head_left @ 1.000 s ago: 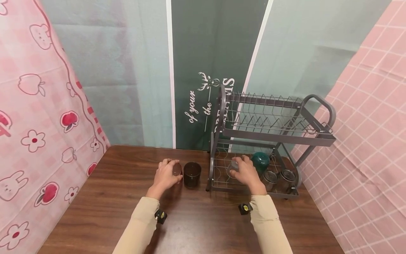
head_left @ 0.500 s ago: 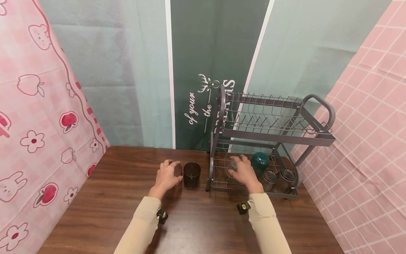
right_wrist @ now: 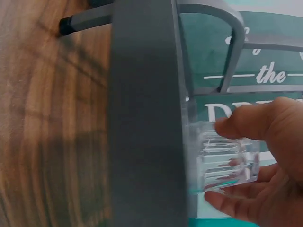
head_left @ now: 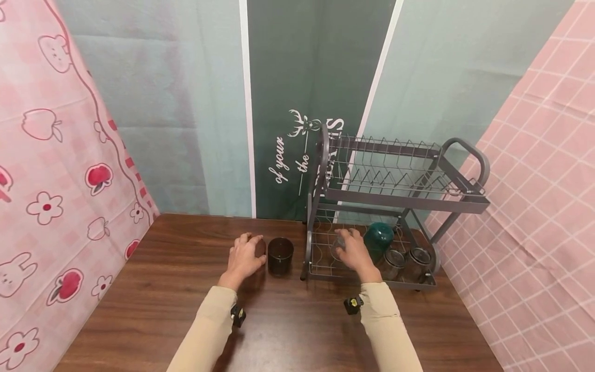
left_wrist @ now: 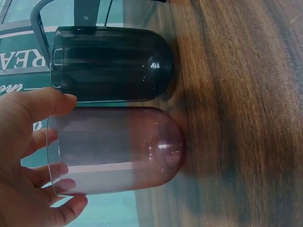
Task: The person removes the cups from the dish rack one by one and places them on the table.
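Note:
My left hand [head_left: 244,259] holds a pink-tinted glass [left_wrist: 118,151] near its rim, thumb on one side and fingers round the other. That glass stands upright on the wooden table, close beside a dark tinted glass [head_left: 280,257]. At the rack's lower tier, my right hand [head_left: 355,254] holds a clear glass [right_wrist: 225,161] between thumb and fingers. In the right wrist view, the rack's dark rail hides one end of this glass.
A grey two-tier dish rack [head_left: 404,199] stands at the right, its upper tier with wire plate slots. On the lower tier sit a teal glass [head_left: 379,238] and two grey-tinted glasses [head_left: 419,262]. A printed curtain [head_left: 204,129] hangs behind the table [head_left: 297,325].
My right hand has shifted slightly left at the lower tier. The left hand stays almost in place at the pink glass. The head view has turned a little.

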The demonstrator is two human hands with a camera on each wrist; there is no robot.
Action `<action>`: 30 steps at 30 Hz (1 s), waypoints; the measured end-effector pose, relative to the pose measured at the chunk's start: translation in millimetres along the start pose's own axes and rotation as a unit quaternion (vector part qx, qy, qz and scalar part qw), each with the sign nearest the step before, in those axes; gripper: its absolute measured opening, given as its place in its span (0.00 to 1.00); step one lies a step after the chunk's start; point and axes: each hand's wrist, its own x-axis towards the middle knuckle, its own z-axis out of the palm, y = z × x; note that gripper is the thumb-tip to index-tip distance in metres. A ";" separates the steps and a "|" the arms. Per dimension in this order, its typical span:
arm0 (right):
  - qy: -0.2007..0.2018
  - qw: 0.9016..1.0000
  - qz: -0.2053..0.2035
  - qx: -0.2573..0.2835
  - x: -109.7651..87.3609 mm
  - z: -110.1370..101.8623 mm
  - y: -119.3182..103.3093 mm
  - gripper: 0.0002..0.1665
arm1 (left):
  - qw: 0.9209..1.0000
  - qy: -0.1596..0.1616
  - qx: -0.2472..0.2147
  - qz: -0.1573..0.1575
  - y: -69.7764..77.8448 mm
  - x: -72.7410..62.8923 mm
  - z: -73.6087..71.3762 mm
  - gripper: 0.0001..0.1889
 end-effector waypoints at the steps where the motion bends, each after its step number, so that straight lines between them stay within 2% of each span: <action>1: 0.008 1.000 -0.006 -0.001 0.1 1.0 0.7 0.28 | 1.000 -0.002 0.001 0.001 -0.3 0.6 0.1 0.30; 5: 0.029 0.999 -0.013 0.000 -0.3 3.4 2.7 0.27 | 1.000 -0.010 0.000 0.005 -0.8 1.3 -0.1 0.30; 11: 0.026 1.000 -0.012 0.011 -0.2 1.9 3.8 0.26 | 1.000 -0.019 0.003 0.006 0.1 0.3 -2.9 0.31; 17: 0.050 0.998 -0.013 0.029 -1.3 -7.9 -0.1 0.25 | 1.000 -0.009 -0.005 0.006 8.1 -3.1 -17.2 0.31; 20: 0.043 0.999 -0.012 0.029 -1.5 -10.5 -2.8 0.25 | 1.000 -0.009 -0.006 0.009 9.7 -3.1 -22.1 0.31; 24: 0.033 0.999 0.000 0.027 -6.9 -9.5 -3.9 0.26 | 1.000 0.003 -0.006 0.024 15.6 -8.2 -24.5 0.30; 30: 0.044 0.998 0.009 0.036 -17.8 -8.5 -8.8 0.27 | 0.999 0.020 -0.015 0.045 24.5 -19.9 -29.0 0.28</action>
